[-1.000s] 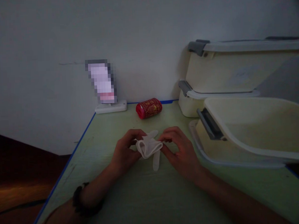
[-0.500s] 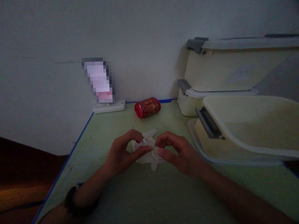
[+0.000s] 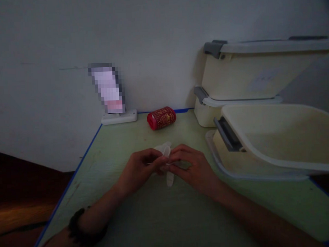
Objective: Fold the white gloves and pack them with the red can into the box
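A thin white glove [image 3: 165, 151] lies bunched on the pale green table [image 3: 146, 217], in the middle. My left hand [image 3: 140, 168] and my right hand [image 3: 193, 167] meet over it, fingertips pinched on the glove from both sides. Most of the glove is hidden under my fingers; some glove fingers stick out at the far side and one below, toward me. A dark band sits on my left wrist.
A red printed can [image 3: 161, 118] lies on its side at the table's back edge. A white stand [image 3: 119, 117] holds a blurred-out object by the wall. Cream plastic bins [image 3: 260, 77] with grey latches stack at the right, an open one [image 3: 278, 141] nearest.
My hands have closed together over the glove, pressing it down flatter; a second ago the folded glove showed plainly between them.
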`<control>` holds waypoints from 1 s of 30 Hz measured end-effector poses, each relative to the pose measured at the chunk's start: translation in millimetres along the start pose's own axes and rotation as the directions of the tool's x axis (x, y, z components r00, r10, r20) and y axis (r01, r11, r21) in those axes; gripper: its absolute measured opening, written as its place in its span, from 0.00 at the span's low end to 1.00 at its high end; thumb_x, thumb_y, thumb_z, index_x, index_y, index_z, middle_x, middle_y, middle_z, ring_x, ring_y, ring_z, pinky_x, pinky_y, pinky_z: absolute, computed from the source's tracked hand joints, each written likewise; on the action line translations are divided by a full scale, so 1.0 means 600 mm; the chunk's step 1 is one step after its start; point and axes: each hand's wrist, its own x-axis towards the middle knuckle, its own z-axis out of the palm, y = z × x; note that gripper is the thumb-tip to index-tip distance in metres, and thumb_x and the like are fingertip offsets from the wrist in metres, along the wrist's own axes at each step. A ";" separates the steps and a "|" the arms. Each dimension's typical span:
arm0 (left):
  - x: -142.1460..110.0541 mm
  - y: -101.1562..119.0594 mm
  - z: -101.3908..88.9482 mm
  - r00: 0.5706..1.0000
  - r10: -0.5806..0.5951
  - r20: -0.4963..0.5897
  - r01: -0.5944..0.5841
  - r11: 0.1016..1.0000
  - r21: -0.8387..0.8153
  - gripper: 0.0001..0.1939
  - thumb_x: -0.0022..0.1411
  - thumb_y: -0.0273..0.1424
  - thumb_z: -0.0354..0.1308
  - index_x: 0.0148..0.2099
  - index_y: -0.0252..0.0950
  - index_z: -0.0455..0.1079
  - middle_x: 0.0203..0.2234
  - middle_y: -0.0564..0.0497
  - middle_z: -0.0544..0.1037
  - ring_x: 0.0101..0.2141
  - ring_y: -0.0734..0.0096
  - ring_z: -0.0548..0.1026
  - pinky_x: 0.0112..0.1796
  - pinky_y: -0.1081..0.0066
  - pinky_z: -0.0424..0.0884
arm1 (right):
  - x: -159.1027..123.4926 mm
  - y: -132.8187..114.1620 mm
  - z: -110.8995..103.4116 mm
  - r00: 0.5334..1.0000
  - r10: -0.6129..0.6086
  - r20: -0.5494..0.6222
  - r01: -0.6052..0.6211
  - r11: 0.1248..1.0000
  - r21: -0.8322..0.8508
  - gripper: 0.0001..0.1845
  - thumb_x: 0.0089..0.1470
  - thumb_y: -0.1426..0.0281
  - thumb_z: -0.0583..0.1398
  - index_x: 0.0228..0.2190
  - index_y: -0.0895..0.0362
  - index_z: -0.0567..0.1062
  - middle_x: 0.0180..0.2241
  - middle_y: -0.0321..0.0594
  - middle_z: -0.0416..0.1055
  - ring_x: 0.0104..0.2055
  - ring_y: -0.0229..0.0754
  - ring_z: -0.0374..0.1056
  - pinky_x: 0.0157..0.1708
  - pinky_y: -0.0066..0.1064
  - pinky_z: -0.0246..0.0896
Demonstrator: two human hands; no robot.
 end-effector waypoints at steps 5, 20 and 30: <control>0.020 -0.014 -0.011 0.989 -0.056 -0.136 -0.023 0.856 -0.517 0.09 0.53 0.35 0.58 0.29 0.34 0.69 0.26 0.53 0.76 0.29 0.74 0.75 0.35 0.73 0.72 | 0.009 0.001 -0.001 0.911 0.411 0.040 -0.367 0.761 0.535 0.06 0.47 0.68 0.61 0.26 0.57 0.70 0.25 0.33 0.68 0.29 0.34 0.66 0.33 0.28 0.63; -0.002 -0.004 -0.002 0.991 0.084 -0.108 -0.114 0.943 -0.312 0.16 0.40 0.23 0.60 0.27 0.38 0.54 0.16 0.62 0.61 0.16 0.82 0.59 0.18 0.79 0.57 | -0.005 -0.024 0.008 0.907 0.221 0.360 -0.421 0.525 0.740 0.03 0.47 0.70 0.56 0.25 0.56 0.65 0.25 0.33 0.63 0.28 0.35 0.62 0.30 0.28 0.61; 0.000 -0.010 0.001 0.897 0.259 -0.358 -0.210 0.963 0.171 0.14 0.42 0.22 0.55 0.30 0.38 0.53 0.16 0.62 0.60 0.17 0.80 0.60 0.18 0.80 0.55 | -0.030 -0.039 0.033 0.981 0.043 0.189 -0.046 0.999 0.011 0.11 0.43 0.74 0.57 0.27 0.54 0.58 0.24 0.31 0.59 0.25 0.34 0.57 0.24 0.25 0.54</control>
